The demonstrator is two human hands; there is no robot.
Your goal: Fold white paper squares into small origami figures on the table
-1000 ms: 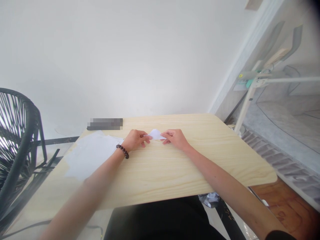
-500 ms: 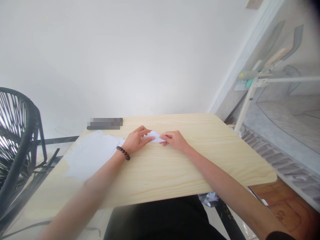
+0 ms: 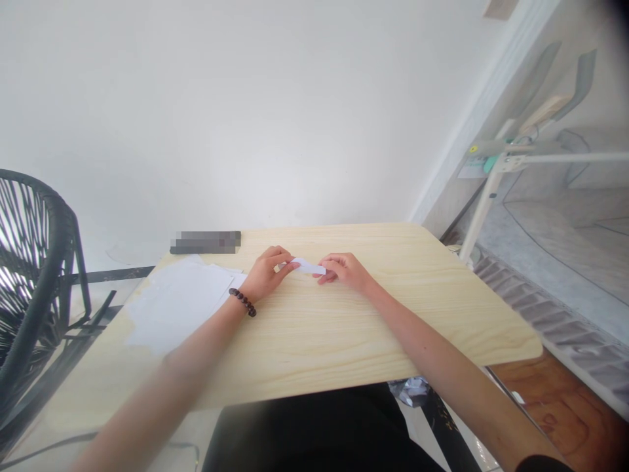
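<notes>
A small folded piece of white paper [image 3: 308, 266] lies low over the light wooden table [image 3: 344, 328], near its far middle. My left hand [image 3: 268, 272], with a dark bead bracelet at the wrist, pinches the paper's left end between thumb and fingers. My right hand [image 3: 344, 270] pinches its right end, fingers curled. The paper looks narrow and flattened between the two hands.
Several loose white sheets [image 3: 179, 303] lie on the table's left part. A dark flat object [image 3: 205, 242] rests at the far left edge by the white wall. A black wire chair [image 3: 34, 275] stands to the left; a white stand [image 3: 484, 196] is at the right.
The paper went from a raised, rounded flap to a narrow flat strip. My left fingers slid along it and both hands shifted slightly.
</notes>
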